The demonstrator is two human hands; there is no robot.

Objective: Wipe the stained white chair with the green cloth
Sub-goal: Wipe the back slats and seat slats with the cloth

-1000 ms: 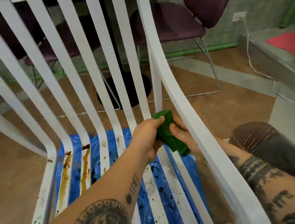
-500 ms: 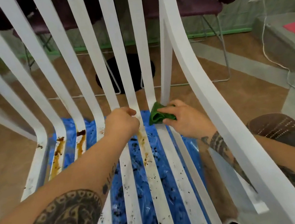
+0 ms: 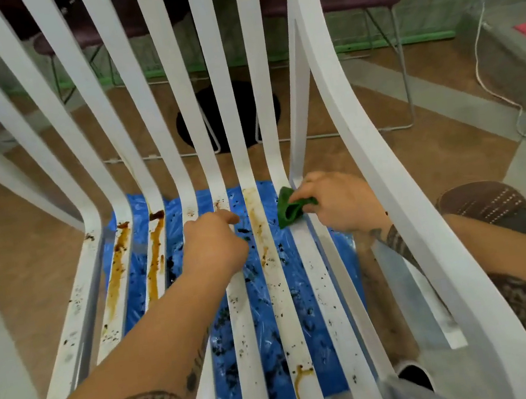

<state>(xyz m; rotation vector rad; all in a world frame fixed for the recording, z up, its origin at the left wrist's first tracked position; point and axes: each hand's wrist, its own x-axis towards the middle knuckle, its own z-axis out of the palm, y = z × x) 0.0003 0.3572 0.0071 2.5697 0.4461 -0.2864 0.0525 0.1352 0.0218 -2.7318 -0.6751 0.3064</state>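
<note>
Because the green cloth (image 3: 291,209) is being kept bunched into a small wad, it is being pinched firmly between the thumb and curled fingers of the right hand (image 3: 336,202), and its free end is being pressed down onto a slat near the right side of the white chair (image 3: 381,162), just where the seat bends up into the back. A tight wad is probably being preferred to a spread cloth so that pressure can be put on one narrow slat at a time. That slat is being worked near its upper end, while the slat just to its left is being left with a long brown streak (image 3: 256,224) untouched.

The left hand (image 3: 215,245) is being rested on the middle slats with its fingers loosely curled and nothing held in it; whether a slat is actually being gripped cannot be told, but the chair is most likely being steadied against the push of the wiping. Further left, two slats are being left with heavy brown runs (image 3: 118,270), and dark specks are being shown along most of the seat, so the task is judged to be at an early stage. A ring-shaped stain (image 3: 305,393) is also waiting near the front edge. Underneath, a blue plastic sheet (image 3: 297,282) is being used, apparently to catch falling dirt and spare the floor (image 3: 27,266).
</note>
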